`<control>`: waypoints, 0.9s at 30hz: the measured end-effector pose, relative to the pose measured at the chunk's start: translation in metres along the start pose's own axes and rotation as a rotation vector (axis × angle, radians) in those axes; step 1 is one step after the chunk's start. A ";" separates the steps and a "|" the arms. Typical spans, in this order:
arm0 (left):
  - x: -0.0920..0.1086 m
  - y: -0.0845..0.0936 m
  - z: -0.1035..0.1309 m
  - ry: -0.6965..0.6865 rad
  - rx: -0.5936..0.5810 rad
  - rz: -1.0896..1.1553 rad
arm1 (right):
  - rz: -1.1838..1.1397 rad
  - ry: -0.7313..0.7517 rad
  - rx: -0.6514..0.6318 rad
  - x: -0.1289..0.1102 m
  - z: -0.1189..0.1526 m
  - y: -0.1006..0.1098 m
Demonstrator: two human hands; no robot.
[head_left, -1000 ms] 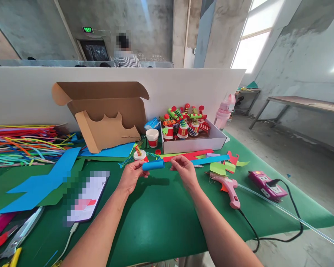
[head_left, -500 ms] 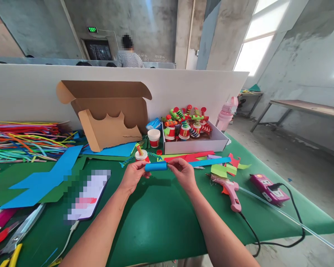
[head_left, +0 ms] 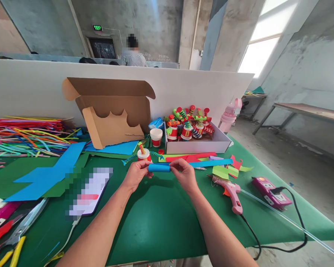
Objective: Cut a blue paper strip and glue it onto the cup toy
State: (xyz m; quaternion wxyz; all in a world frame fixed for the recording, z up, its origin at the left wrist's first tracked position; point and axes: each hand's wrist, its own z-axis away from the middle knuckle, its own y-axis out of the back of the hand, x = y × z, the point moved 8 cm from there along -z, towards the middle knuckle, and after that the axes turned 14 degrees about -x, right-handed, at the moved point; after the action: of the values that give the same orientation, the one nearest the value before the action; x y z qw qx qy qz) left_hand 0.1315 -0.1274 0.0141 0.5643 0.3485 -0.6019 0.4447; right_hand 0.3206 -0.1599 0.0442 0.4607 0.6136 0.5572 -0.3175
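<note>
Between my two hands, a short blue paper roll is held level above the green tabletop. My left hand pinches its left end, and my right hand pinches the right end with thumb and fingers. Just behind the left hand stands a small paper-cup figure with a striped folded-paper neck and two teal folded-paper arms; its lower part is hidden by the hand. A long blue paper strip lies on the table behind the right hand.
A pink glue gun lies to the right, near a purple power strip. Behind are stacked paper cups and a white box of finished cup figures. To the left lie a phone, scissors, blue paper and colourful pipe cleaners.
The camera view has shifted slightly, so everything sits a little further right. Both hands keep their pinch on the blue roll, with hardly any other movement.
</note>
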 end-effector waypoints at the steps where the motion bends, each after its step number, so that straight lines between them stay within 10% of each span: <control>1: 0.000 0.000 0.000 0.002 -0.004 -0.002 | 0.000 -0.007 -0.008 0.001 0.000 -0.001; 27: 0.010 0.001 -0.004 -0.096 -0.113 -0.103 | 0.103 -0.088 -0.024 0.008 -0.001 0.008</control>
State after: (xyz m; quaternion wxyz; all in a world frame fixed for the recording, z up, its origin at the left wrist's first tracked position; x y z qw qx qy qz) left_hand 0.1312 -0.1223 0.0236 0.5758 0.3676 -0.6335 0.3634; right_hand 0.3295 -0.1555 0.0389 0.5079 0.6214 0.5077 -0.3132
